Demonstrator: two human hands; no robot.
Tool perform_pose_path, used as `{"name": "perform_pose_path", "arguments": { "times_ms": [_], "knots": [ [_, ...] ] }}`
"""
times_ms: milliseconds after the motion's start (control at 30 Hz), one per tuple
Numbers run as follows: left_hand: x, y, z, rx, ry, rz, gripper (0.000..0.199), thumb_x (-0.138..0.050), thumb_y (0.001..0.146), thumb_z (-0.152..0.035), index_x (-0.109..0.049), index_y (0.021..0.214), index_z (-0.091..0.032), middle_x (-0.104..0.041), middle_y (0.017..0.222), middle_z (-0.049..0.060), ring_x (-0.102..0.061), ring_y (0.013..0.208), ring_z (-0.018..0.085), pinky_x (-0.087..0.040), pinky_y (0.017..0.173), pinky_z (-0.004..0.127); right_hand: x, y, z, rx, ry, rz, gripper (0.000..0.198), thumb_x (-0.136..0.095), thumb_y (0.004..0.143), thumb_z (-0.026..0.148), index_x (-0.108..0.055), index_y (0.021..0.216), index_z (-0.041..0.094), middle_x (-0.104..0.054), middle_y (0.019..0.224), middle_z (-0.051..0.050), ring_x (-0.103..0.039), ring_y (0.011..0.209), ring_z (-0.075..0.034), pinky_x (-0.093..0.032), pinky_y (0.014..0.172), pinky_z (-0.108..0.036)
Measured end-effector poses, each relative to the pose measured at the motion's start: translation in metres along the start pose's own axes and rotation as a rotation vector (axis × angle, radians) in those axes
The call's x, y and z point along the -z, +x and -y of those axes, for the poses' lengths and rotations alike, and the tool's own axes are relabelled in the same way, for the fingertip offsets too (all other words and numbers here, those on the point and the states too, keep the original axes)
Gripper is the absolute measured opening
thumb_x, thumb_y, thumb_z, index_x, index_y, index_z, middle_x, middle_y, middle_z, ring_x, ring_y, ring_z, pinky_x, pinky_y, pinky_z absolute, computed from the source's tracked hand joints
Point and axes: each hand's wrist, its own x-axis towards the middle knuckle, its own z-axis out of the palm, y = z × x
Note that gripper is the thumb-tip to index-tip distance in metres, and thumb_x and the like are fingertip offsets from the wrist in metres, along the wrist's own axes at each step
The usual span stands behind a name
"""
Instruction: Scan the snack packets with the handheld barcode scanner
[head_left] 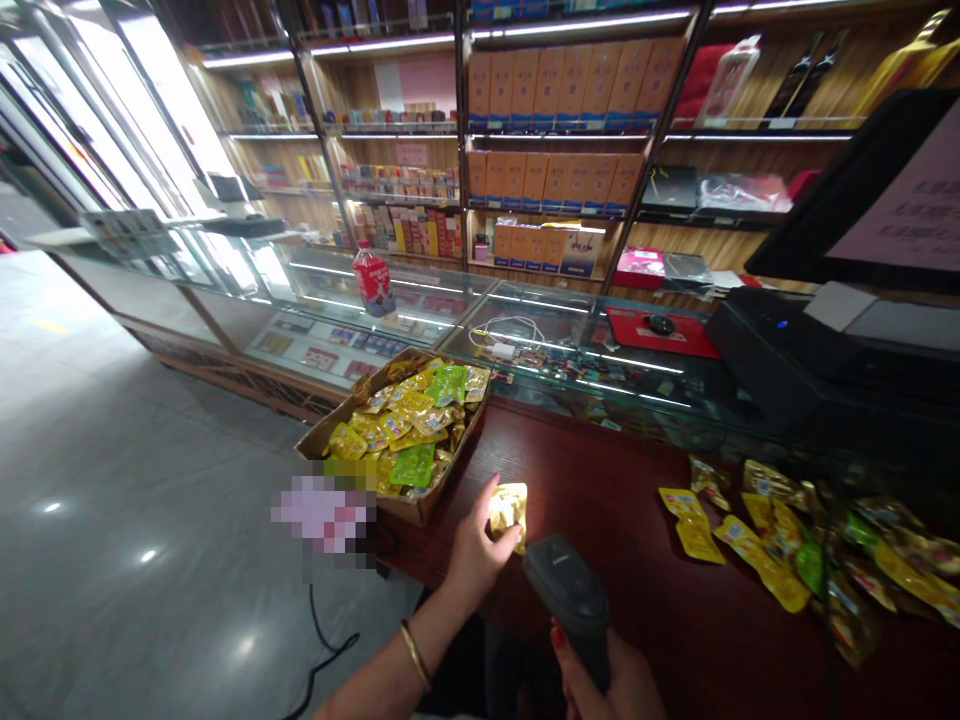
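Note:
Between the thumb and fingers of my left hand [480, 550] is a small gold snack packet [509, 508], lit brightly on its face. My right hand [611, 670] grips a black barcode scanner [568, 585] by its handle, and the scanner's head points at the packet from close by. Left of my hands, a cardboard box [431, 497] is full of yellow, green and gold packets [409, 420]. Over on the right, a loose pile of similar packets [780, 540] lies on the dark red wooden counter [600, 490].
A glass display counter [442, 330] runs behind the wood, carrying a red-labelled bottle [373, 280], a white cable [510, 335] and a mouse [660, 324] on a red mat. A monitor [870, 200] and black printer [795, 350] stand at right. Stocked shelves [555, 140] line the wall.

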Motion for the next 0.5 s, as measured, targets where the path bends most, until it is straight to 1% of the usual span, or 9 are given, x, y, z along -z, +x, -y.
{"name": "perform_pose_path", "arguments": {
  "times_ms": [133, 300, 500],
  "knots": [
    [0.000, -0.001, -0.004, -0.004, 0.012, -0.011, 0.078, -0.068, 0.076, -0.014, -0.040, 0.149, -0.021, -0.069, 0.131, 0.009, -0.068, 0.114, 0.023, -0.052, 0.103, 0.038, 0.000, 0.000, 0.001, 0.007, 0.005, -0.008, 0.066, -0.047, 0.078, 0.083, -0.067, 0.078, 0.020, -0.060, 0.042, -0.001, -0.059, 0.034, -0.019, -0.044, 0.039, -0.025],
    [0.001, -0.001, -0.010, 0.003, 0.019, -0.011, 0.078, -0.069, 0.075, -0.014, -0.043, 0.148, -0.021, -0.070, 0.129, 0.008, -0.069, 0.113, 0.023, -0.053, 0.101, 0.038, 0.000, 0.001, 0.007, -0.003, 0.025, 0.023, 0.066, -0.045, 0.079, 0.083, -0.067, 0.078, 0.021, -0.058, 0.039, -0.001, -0.061, 0.035, -0.020, -0.045, 0.040, -0.025],
    [0.002, -0.002, -0.019, 0.031, -0.001, 0.016, 0.069, -0.069, 0.076, -0.015, -0.051, 0.143, -0.021, -0.072, 0.127, 0.009, -0.067, 0.116, 0.024, -0.051, 0.105, 0.040, -0.002, 0.006, 0.017, 0.034, 0.004, 0.048, 0.061, -0.046, 0.083, 0.077, -0.065, 0.077, 0.020, -0.063, 0.046, -0.002, -0.062, 0.039, -0.019, -0.046, 0.045, -0.026]
  ]
}}
